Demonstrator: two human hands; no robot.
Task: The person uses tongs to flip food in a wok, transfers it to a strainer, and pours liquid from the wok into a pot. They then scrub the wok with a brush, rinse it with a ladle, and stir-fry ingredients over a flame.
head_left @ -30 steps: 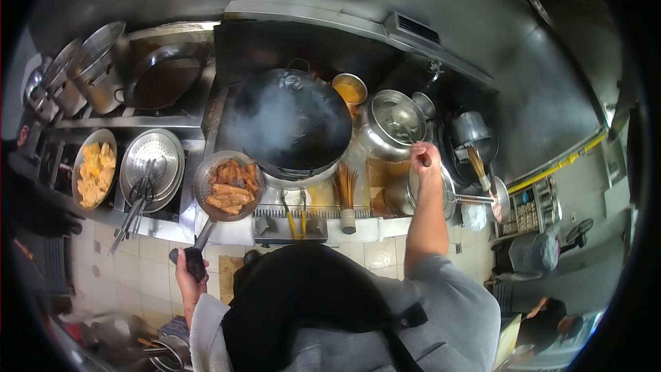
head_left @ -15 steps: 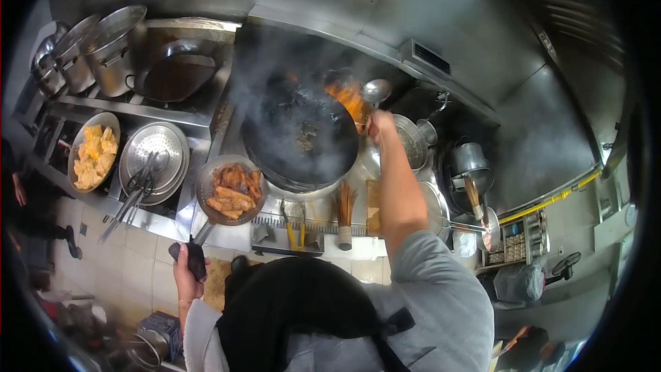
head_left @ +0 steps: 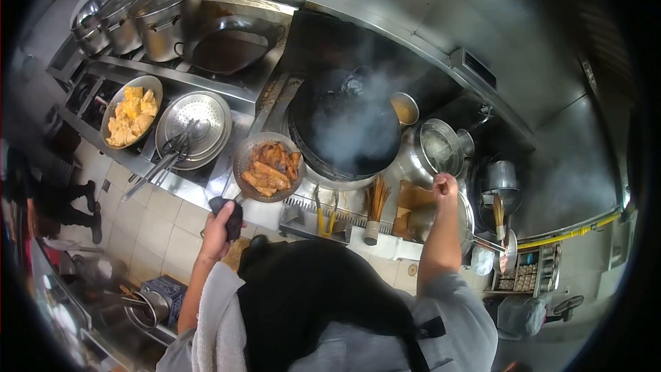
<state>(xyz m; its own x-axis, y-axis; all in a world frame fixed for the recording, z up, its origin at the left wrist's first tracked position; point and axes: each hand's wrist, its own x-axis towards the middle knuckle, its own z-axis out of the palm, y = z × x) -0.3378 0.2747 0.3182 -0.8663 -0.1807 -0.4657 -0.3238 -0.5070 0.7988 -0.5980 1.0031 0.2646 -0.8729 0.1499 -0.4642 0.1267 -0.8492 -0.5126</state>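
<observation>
Closed around a dark bulky grip, possibly cloth-wrapped, my left hand [head_left: 217,231] is at the handle end of a round grey strainer [head_left: 242,180]. Browned, fried-looking pieces of food [head_left: 272,169] lie in it, just left of the wok. My right hand [head_left: 445,184] is closed, fingers curled, at the near rim of a metal bowl [head_left: 441,148]; whatever it holds cannot be made out. Between the hands and farther back, the large black wok [head_left: 358,131] gives off smoke. A round metal vessel or ladle head [head_left: 404,108] sits at its right rear.
Yellow-handled tongs [head_left: 326,217] and a bamboo brush [head_left: 376,207] are at the front edge. On the left are stacked perforated pans [head_left: 196,124], a pan of yellow pieces [head_left: 131,114] and tall pots [head_left: 165,21]. Another person's legs [head_left: 76,207] show at far left.
My right hand has drawn back from the wok's right edge toward me. Orange flames behind the wok no longer show. The view has shifted; my left hand keeps its hold.
</observation>
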